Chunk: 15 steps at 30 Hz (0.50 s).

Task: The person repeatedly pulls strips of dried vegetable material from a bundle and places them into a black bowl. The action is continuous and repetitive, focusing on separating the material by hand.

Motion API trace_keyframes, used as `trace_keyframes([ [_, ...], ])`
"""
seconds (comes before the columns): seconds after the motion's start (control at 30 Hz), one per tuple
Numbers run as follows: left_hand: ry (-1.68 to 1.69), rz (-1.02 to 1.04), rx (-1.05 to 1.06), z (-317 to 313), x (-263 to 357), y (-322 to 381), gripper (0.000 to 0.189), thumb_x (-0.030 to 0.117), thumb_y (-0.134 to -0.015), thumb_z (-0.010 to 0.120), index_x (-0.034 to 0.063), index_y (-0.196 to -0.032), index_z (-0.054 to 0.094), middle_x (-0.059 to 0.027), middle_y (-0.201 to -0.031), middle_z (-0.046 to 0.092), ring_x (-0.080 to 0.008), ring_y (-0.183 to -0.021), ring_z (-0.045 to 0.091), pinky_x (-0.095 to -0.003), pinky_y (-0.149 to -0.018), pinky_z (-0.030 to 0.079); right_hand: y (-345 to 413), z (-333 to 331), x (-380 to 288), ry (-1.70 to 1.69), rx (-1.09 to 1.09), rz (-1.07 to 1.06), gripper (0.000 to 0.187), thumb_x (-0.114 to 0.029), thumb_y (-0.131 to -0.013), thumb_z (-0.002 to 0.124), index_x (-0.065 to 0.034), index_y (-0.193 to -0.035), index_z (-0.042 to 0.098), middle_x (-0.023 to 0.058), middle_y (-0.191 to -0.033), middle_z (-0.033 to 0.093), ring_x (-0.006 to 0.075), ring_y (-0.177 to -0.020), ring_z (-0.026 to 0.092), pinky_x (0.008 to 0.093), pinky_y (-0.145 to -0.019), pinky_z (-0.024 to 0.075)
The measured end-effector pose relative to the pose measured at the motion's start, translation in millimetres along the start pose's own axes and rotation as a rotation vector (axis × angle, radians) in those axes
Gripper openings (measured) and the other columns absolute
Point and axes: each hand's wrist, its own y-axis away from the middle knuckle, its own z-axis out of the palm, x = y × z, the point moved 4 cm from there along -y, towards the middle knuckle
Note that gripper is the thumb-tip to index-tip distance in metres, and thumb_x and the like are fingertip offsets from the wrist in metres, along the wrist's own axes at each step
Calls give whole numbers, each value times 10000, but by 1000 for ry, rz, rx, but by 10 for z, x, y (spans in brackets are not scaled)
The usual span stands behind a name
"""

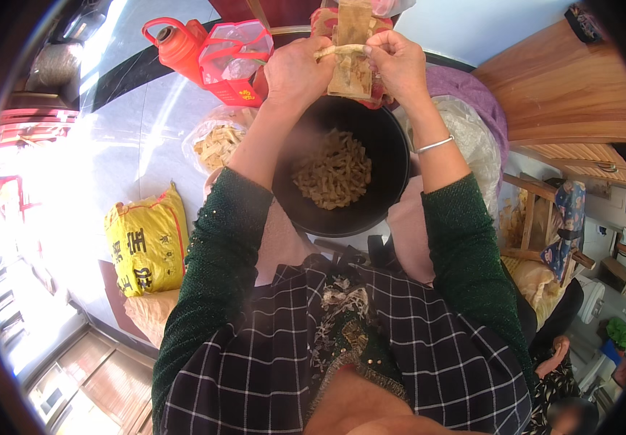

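Observation:
A pale, thin strip is stretched crosswise between my two hands, over a worn wooden board. My left hand grips its left end, and my right hand pinches the right end between thumb and fingers. The board lies on a red patterned cloth. Nearer to me is a round black basin with a heap of short brownish pieces in it. To the left of the basin, an open plastic bag holds flat pale strips.
A red bottle and red gift bag stand at upper left. A yellow sack lies left. White sacking and purple cloth are at right, near a wooden chair. Another person's hand is at lower right.

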Motion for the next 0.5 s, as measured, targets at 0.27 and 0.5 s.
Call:
trace_keyframes([
  [0.27, -27, -69, -66, 110, -68, 9, 283, 305, -768, 613, 176, -997, 719, -92, -961, 696, -309, -877, 661, -421, -772, 521, -1, 26, 29, 282, 24, -51, 71, -87, -805, 678, -31, -790, 636, 19, -674, 643, 78, -591, 567, 250, -561, 469],
  [0.5, -41, -206, -223, 124, -192, 14, 323, 378, -818, 643, 115, -991, 713, -75, -839, 702, -248, -759, 674, -375, -723, 534, 48, -78, 239, 641, -2, -32, 62, -95, -755, 669, -36, -772, 660, 113, -693, 665, 223, -648, 648, 326, -638, 513],
])
